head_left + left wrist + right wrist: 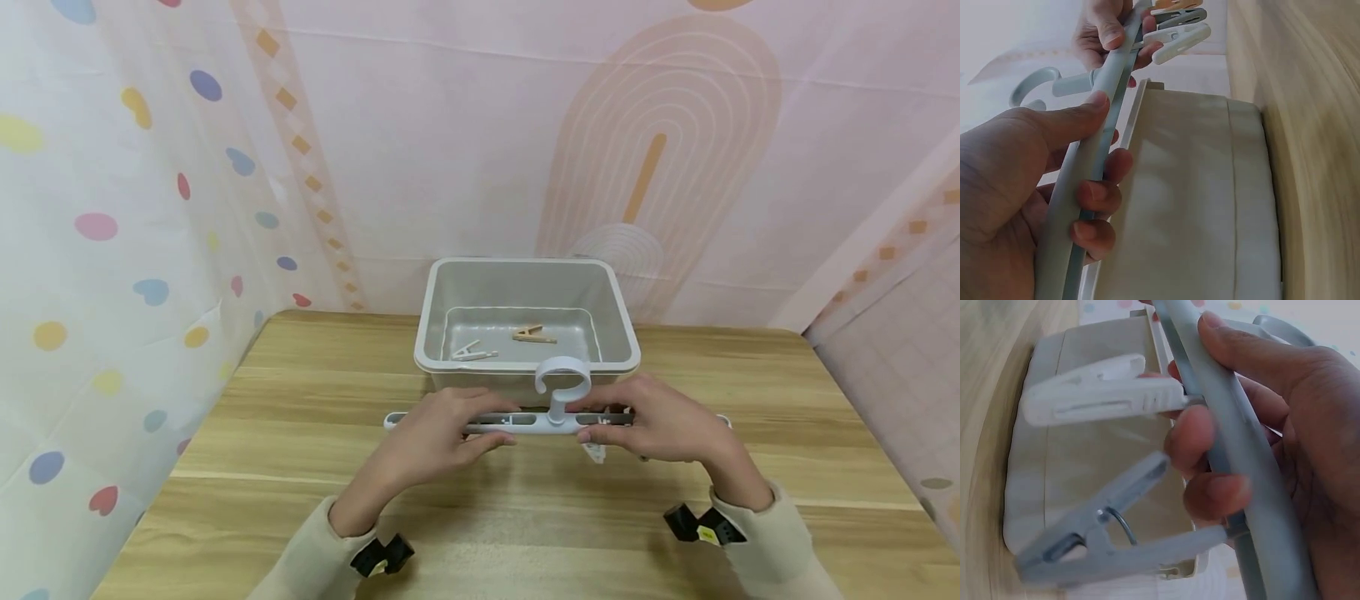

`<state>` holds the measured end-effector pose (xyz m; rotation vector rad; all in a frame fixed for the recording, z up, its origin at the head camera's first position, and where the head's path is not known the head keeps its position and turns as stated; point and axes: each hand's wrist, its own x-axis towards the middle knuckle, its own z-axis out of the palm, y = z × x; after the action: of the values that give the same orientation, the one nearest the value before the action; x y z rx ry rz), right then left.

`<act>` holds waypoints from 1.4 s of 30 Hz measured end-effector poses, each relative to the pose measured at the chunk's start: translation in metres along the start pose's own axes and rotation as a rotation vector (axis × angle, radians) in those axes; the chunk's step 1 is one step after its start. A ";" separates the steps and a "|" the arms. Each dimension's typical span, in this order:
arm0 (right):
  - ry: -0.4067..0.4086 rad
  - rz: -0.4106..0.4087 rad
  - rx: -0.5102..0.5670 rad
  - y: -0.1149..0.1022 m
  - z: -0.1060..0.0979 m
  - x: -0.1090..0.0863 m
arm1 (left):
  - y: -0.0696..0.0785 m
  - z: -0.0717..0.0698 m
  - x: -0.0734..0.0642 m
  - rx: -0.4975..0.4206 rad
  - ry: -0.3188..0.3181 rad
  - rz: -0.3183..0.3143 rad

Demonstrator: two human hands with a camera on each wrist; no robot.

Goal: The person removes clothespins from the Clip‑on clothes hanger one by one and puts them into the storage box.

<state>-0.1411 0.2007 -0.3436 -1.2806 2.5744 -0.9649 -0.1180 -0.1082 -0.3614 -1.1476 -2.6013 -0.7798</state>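
A pale clip hanger (pixel 528 425), a long bar with a hook (pixel 564 367) standing up at its middle, is held level over the table in front of the bin. My left hand (pixel 442 429) grips the bar left of the hook, thumb on the near side and fingers curled round the far side. On the other side of the hook, my right hand (pixel 660 421) grips it the same way. From the right half hang a white clip (pixel 1097 403), a grey clip (pixel 1129 553) and, farther out in the left wrist view, an orange clip (pixel 1171 4).
Just beyond the hanger stands a pale grey plastic bin (pixel 525 367) on the wooden table (pixel 300 467). Inside it lie a white clip (pixel 474 355) and a tan clip (pixel 535 337). A patterned cloth (pixel 420 150) hangs behind the table and along its sides.
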 end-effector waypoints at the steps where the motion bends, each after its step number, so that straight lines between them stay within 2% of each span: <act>1: -0.004 0.013 -0.001 0.000 0.000 0.000 | 0.000 0.000 -0.001 0.002 0.004 -0.006; 7: 0.034 0.021 -0.024 0.000 -0.001 -0.001 | -0.005 -0.001 -0.005 -0.021 0.018 -0.056; 16: 0.119 0.012 -0.045 -0.002 -0.006 -0.009 | -0.012 -0.006 -0.012 -0.013 0.074 -0.054; 26: 0.237 -0.022 -0.088 0.001 -0.010 -0.019 | -0.017 -0.012 -0.021 -0.005 0.086 -0.109; 32: 0.297 -0.029 -0.050 0.004 -0.012 -0.023 | -0.021 -0.016 -0.026 -0.010 0.112 -0.117; 42: 0.343 0.056 0.019 0.009 -0.013 -0.031 | -0.029 -0.022 -0.034 -0.026 0.158 -0.108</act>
<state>-0.1327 0.2343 -0.3440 -1.1154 2.8216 -1.2943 -0.1167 -0.1573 -0.3666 -0.9171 -2.5453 -0.8901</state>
